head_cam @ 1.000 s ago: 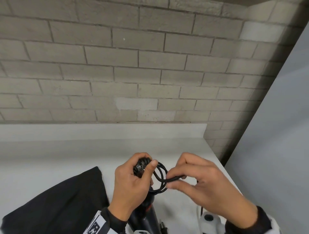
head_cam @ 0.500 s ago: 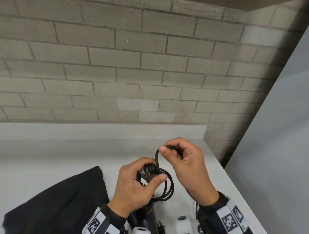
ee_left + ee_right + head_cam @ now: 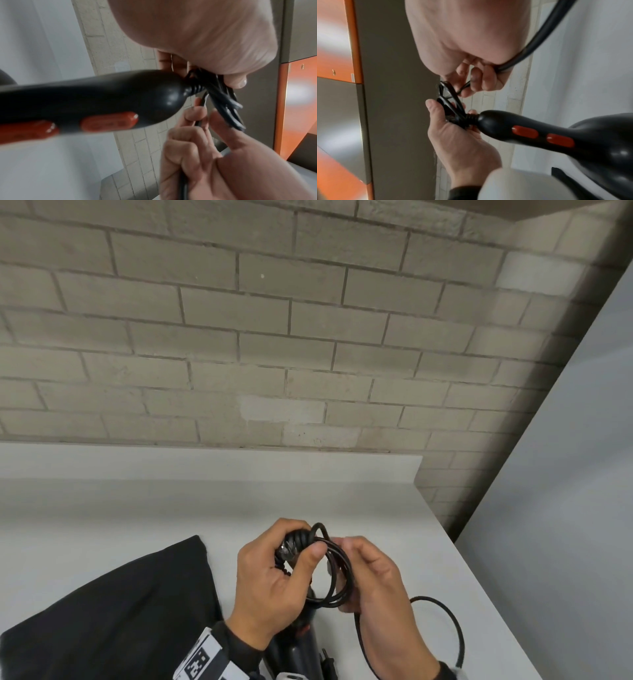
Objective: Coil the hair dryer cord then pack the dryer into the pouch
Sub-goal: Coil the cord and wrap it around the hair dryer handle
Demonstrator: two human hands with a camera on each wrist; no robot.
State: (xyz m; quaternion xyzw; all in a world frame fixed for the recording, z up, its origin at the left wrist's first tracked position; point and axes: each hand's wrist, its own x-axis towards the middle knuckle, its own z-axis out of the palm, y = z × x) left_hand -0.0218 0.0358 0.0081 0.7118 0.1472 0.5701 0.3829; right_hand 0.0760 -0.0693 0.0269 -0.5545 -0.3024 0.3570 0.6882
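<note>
A black hair dryer [image 3: 295, 648] with red buttons [image 3: 524, 132] hangs barrel-down over the white counter [image 3: 120, 508]. My left hand [image 3: 303, 541] grips the coiled cord [image 3: 337, 573] against the end of the dryer's handle [image 3: 106, 97], thumb pressing the loops [image 3: 223, 102]. My right hand [image 3: 347, 575] is just right of it, fingers curled round the cord at the coil's lower right. Slack cord [image 3: 457, 631] arcs from that hand over the counter. The black pouch [image 3: 102, 611] lies flat to the left.
A grey brick wall [image 3: 274, 354] stands behind the counter. The counter's right edge [image 3: 479, 587] drops off beside a grey panel [image 3: 565, 508]. The wrist views show orange-and-grey cabinet fronts [image 3: 335, 54]. A small white object [image 3: 291, 676] sits at the bottom edge.
My right hand came down from above the coil to its lower right, laying another loop of cord on it. Slack cord now shows at the right. The left hand kept its grip.
</note>
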